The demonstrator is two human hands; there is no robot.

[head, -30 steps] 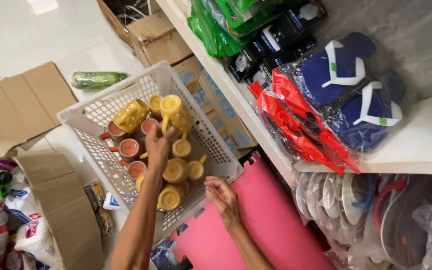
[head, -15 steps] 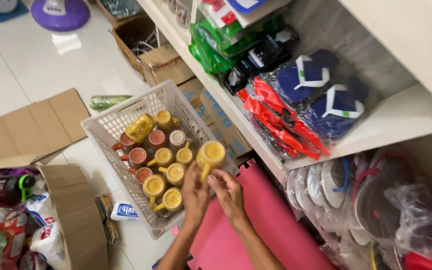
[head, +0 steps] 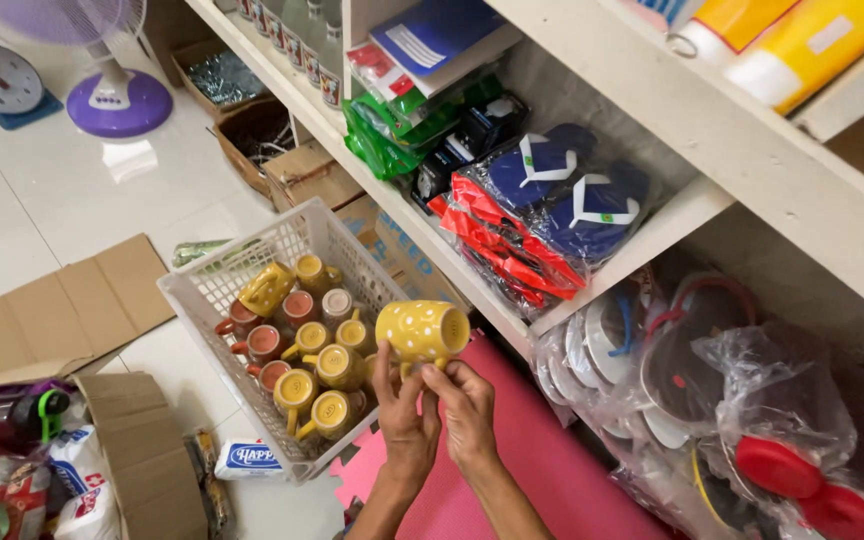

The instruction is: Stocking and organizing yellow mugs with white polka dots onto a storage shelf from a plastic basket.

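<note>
Both hands hold 1 yellow dotted mug (head: 422, 333) on its side: left hand (head: 404, 420) grips from below, right hand (head: 467, 405) pinches its base. At 9 o'clock sits the white basket (head: 214, 292) of mugs. Seemingly inspecting; steady turning comes next.

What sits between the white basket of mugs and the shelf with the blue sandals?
In the head view, the yellow dotted mug, gripped by the left hand and right hand.
</note>
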